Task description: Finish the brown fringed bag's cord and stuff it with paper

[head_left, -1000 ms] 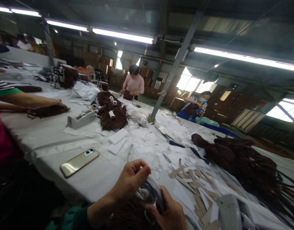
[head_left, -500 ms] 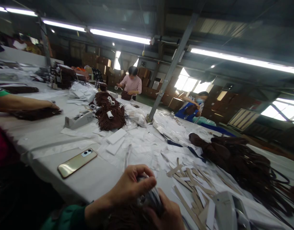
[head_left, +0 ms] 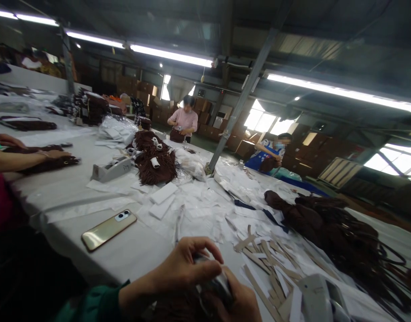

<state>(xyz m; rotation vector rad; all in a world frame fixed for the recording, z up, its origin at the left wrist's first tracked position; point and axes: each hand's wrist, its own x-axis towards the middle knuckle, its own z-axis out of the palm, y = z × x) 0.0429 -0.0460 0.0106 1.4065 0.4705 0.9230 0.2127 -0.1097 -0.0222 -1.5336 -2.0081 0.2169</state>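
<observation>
At the lower middle, my left hand [head_left: 187, 266] curls its thumb and fingers over a small shiny grey bundle [head_left: 222, 284]. My right hand [head_left: 242, 297] grips the same bundle from the other side. It looks like something wrapped in thin clear or white material, but blur and my fingers hide its exact kind. Under my wrists lies a dark brown fringed piece [head_left: 176, 308], mostly in shadow and cut off by the frame's bottom. Tan and white strips [head_left: 269, 259] are strewn on the table just right of my hands.
A phone [head_left: 109, 230] lies left of my hands. Beyond are white papers [head_left: 163, 193], a tape dispenser [head_left: 111, 169] and brown fringed bags [head_left: 156, 165]. Another grey dispenser [head_left: 321, 297] and a dark bag pile [head_left: 339, 232] are at right. A co-worker's arms [head_left: 24, 158] reach in from the left.
My hands stay around the grey bundle, with small finger shifts. At left, the co-worker's second hand has come into view over a brown piece. The two far workers' arms have moved lower.
</observation>
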